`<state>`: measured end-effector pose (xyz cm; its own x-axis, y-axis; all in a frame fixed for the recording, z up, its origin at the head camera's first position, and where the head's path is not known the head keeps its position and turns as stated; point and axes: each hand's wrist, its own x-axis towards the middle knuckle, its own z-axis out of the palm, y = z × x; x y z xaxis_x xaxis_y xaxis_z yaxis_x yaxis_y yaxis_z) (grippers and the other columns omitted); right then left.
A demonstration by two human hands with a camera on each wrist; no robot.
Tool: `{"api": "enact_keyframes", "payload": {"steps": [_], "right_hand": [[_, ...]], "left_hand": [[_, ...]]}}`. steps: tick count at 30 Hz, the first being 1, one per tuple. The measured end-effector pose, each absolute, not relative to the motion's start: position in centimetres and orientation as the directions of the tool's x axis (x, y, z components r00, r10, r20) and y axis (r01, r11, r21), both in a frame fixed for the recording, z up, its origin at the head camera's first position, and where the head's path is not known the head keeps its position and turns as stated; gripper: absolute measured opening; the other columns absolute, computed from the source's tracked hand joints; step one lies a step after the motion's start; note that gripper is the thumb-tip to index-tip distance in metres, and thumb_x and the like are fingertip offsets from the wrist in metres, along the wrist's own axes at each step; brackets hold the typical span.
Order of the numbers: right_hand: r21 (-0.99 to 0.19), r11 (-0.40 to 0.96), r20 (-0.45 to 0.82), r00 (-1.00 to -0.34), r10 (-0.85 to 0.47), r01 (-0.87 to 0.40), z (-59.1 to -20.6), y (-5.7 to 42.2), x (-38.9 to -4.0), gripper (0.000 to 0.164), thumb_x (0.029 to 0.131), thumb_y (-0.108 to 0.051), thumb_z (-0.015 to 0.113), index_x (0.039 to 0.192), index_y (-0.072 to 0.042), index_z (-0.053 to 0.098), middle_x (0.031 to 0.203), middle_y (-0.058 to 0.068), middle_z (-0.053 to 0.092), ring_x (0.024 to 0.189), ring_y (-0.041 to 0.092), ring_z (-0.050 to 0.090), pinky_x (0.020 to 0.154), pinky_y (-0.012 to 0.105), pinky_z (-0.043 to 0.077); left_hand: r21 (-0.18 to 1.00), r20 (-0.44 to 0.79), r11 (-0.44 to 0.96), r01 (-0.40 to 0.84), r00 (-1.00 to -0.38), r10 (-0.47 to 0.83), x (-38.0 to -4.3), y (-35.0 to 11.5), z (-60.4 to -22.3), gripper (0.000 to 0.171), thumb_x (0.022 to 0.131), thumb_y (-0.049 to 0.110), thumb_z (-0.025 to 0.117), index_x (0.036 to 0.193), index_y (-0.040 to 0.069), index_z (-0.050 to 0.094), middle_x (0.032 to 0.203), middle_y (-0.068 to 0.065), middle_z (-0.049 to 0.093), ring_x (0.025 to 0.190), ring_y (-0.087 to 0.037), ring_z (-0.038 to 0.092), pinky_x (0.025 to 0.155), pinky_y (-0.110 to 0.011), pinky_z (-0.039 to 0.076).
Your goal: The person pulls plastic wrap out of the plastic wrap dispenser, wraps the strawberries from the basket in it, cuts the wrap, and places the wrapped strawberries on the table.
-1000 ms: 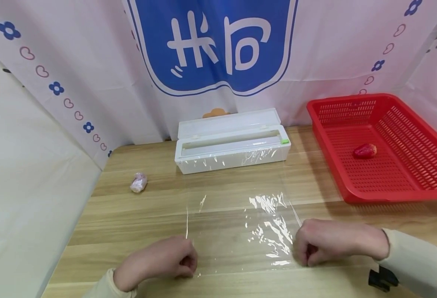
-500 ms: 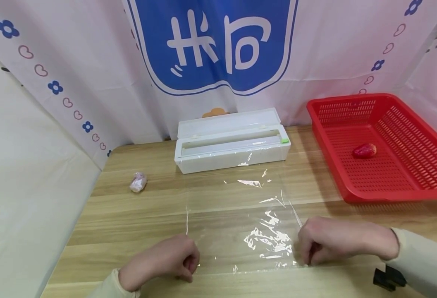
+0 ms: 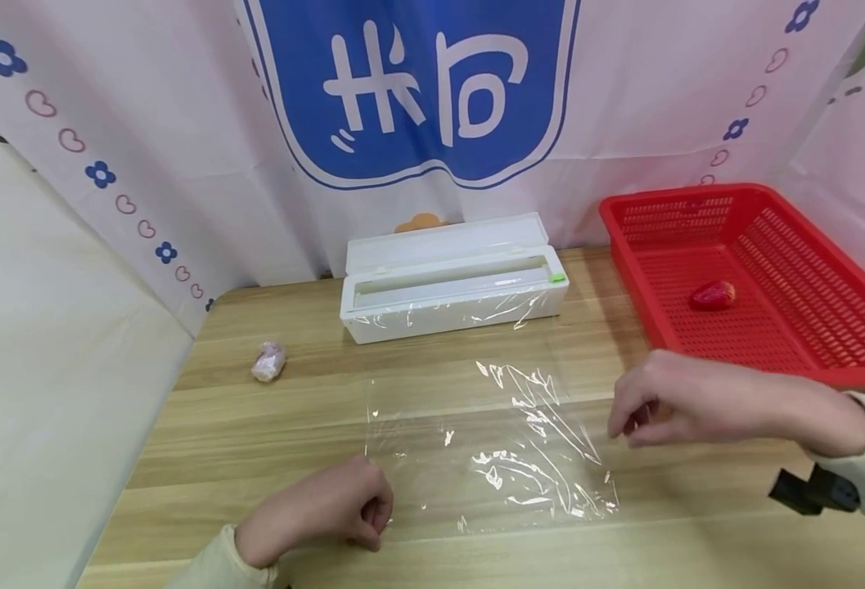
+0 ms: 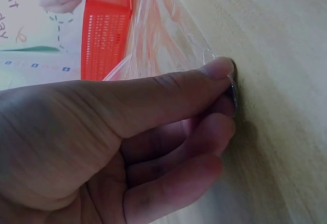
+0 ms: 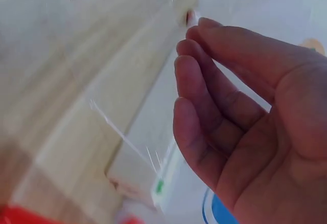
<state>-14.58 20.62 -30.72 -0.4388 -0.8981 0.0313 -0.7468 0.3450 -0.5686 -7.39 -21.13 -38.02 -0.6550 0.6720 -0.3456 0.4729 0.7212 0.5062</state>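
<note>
Right hand [image 3: 686,405]: moved up and off cling film [image 3: 528,483]; fingers loosely curved, nothing held. Left hand [image 3: 329,507]: pinching near-left corner. Film: running from white dispenser box [image 3: 447,241] over wooden table [image 3: 241,442]. Step, apparently: laying out; next wants gentle left release.

In the head view, the red basket [image 3: 641,286] runs off the right edge, its near left corner hidden behind the right hand [image 3: 712,405]. The left hand [image 3: 322,511] hides a corner of the clear film [image 3: 491,458]. The blue emblem [image 3: 403,159] is cut off above; the wrapped lump [image 3: 268,361], left, is too small to identify.
</note>
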Motion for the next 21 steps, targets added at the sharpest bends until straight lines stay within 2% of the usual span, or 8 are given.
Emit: {"api": "enact_keyframes", "payload": {"steps": [3, 5, 8, 11, 15, 21], "right_hand": [[-0.518, 0.425, 0.017, -0.505, -0.863, -0.742, -29.2, 21.5, -15.5, 0.013, 0.085, -0.029, 0.070, 0.098, -0.033, 0.071, 0.088, -0.021, 0.067, 0.073, -0.005, 0.058, 0.063, 0.018, 0.052], [-0.482, 0.505, -0.001, -0.576, -0.818, -0.716, -28.1, 22.3, -16.2, 0.016, 0.083, -0.032, 0.072, 0.099, -0.036, 0.071, 0.089, -0.021, 0.067, 0.074, -0.003, 0.059, 0.064, 0.019, 0.053], [-0.414, 0.640, -0.034, -0.692, -0.722, -0.647, -26.4, 23.8, -17.7, 0.020, 0.079, -0.035, 0.076, 0.098, -0.037, 0.071, 0.088, -0.021, 0.067, 0.075, -0.001, 0.059, 0.065, 0.019, 0.053], [-0.364, 0.751, -0.065, -0.789, -0.611, -0.551, -24.7, 25.4, -19.6, 0.023, 0.076, -0.031, 0.079, 0.098, -0.033, 0.072, 0.088, -0.016, 0.069, 0.073, 0.001, 0.060, 0.065, 0.019, 0.053], [-0.293, 0.839, -0.090, -0.860, -0.502, -0.459, -23.4, 27.3, -22.6, 0.024, 0.077, -0.026, 0.079, 0.101, -0.025, 0.074, 0.090, -0.008, 0.071, 0.073, 0.005, 0.061, 0.065, 0.019, 0.052], [-0.178, 0.896, -0.116, -0.896, -0.429, -0.407, -23.3, 29.6, -26.2, 0.031, 0.081, -0.031, 0.075, 0.110, -0.020, 0.072, 0.097, -0.002, 0.072, 0.083, 0.009, 0.062, 0.068, 0.021, 0.050]], "left_hand": [[0.504, -0.338, 0.717, 0.482, -0.654, 0.677, -7.4, -21.1, -38.0, 0.023, 0.062, 0.007, 0.079, 0.056, 0.019, 0.060, 0.048, 0.019, 0.043, 0.044, 0.012, 0.037, 0.044, -0.012, 0.038], [0.504, -0.336, 0.714, 0.486, -0.652, 0.680, -7.5, -21.1, -38.0, 0.023, 0.062, 0.007, 0.079, 0.056, 0.018, 0.060, 0.048, 0.019, 0.043, 0.044, 0.012, 0.037, 0.044, -0.011, 0.038], [0.497, -0.332, 0.714, 0.493, -0.652, 0.682, -7.5, -21.0, -38.0, 0.023, 0.062, 0.008, 0.079, 0.056, 0.019, 0.060, 0.048, 0.019, 0.044, 0.044, 0.013, 0.037, 0.044, -0.011, 0.038], [0.498, -0.333, 0.715, 0.490, -0.654, 0.680, -7.5, -21.1, -38.0, 0.023, 0.062, 0.008, 0.079, 0.056, 0.019, 0.060, 0.048, 0.019, 0.044, 0.044, 0.013, 0.037, 0.044, -0.011, 0.038], [0.503, -0.337, 0.716, 0.484, -0.653, 0.678, -7.5, -21.1, -38.0, 0.023, 0.062, 0.007, 0.079, 0.056, 0.018, 0.060, 0.048, 0.019, 0.043, 0.045, 0.011, 0.038, 0.044, -0.012, 0.037], [0.498, -0.345, 0.720, 0.483, -0.652, 0.676, -7.5, -21.1, -37.9, 0.023, 0.061, 0.007, 0.078, 0.055, 0.018, 0.059, 0.049, 0.020, 0.040, 0.046, 0.009, 0.036, 0.044, -0.011, 0.034]]}}
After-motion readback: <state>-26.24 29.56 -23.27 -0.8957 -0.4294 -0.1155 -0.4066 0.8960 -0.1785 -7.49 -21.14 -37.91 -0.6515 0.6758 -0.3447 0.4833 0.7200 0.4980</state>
